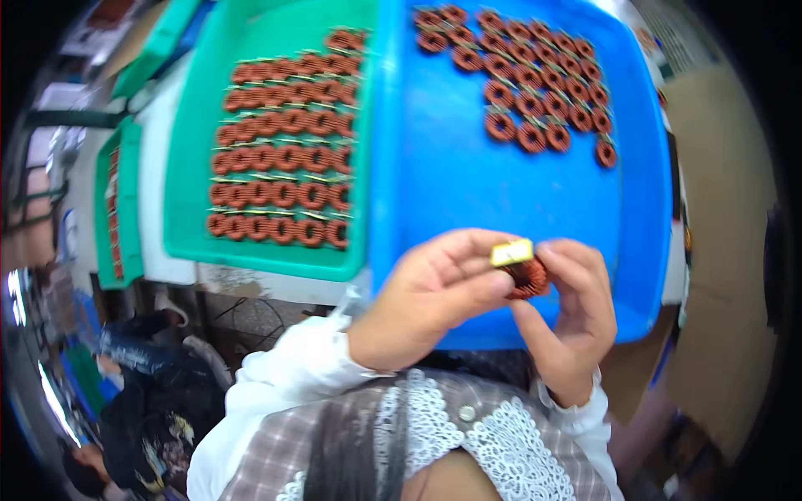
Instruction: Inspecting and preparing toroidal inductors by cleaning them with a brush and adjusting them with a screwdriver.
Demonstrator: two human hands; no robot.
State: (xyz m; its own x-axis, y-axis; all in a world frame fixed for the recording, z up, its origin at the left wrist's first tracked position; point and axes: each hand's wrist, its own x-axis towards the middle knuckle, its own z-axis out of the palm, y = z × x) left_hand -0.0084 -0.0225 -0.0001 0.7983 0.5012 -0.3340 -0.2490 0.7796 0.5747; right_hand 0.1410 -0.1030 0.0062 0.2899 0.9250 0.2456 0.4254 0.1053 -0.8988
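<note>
Above the near edge of the blue tray (501, 196), both my hands hold one copper-wound ring coil (530, 278). A small yellow piece (511, 252) with a pale face sits at the coil's upper left; whether it is fixed to the coil I cannot tell. My left hand (447, 288) has its thumb and fingers closed at the coil's left side and the yellow piece. On the other side, my right hand (572, 305) grips the coil between bent fingers and thumb. Several like coils (535, 79) lie in rows at the tray's far end.
A green tray (188, 200) adjoins on the left, with several rows of coils (284, 159) separated by light wire ends. Farther left stands a narrow green tray (127, 200) with more coils. A person in dark clothing (159, 409) is at lower left. Brown board (710, 167) lies right.
</note>
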